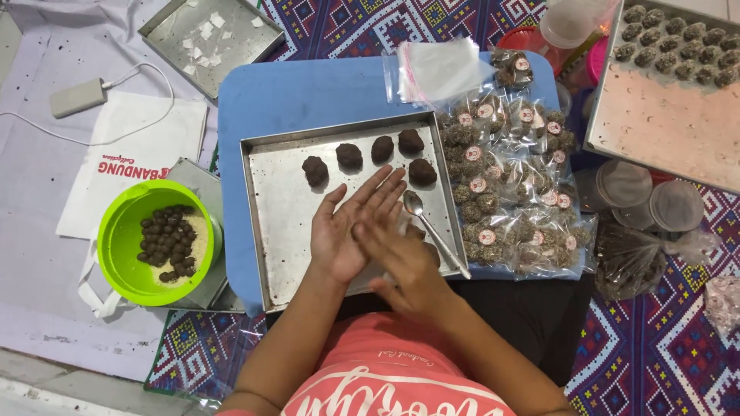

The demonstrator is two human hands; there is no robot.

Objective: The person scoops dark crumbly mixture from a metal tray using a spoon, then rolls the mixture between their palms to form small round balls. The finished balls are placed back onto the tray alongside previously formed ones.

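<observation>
Right now both hands are together over the metal tray [277, 223] on the blue tabletop [308, 92]: the left hand [343, 227] lies palm up, fingers [381, 185] stretched out and close together, pointing up and to the right toward the far rim, while the right hand [405, 258] crosses over it palm down, its fingers laid flat on the left palm. Whatever sits between the palms is hidden, so I can't tell whether anything is held there. Both forearms come in from the bottom edge, meeting in a V above the pink shirt [385, 377]. Just past the left fingertips, five dark lumps [348, 156] sit in a loose row along the tray's far side, well apart from the hands. A spoon [433, 231] lies slanted just beside the right hand, handle running toward the tray's near right corner. Left half of the tray is bare metal, plenty of room there. Hard against the tray's right rim crowd the bagged sweets [509, 192]; off the tabletop's left edge sits a green bowl [123, 254] of small dark balls.
</observation>
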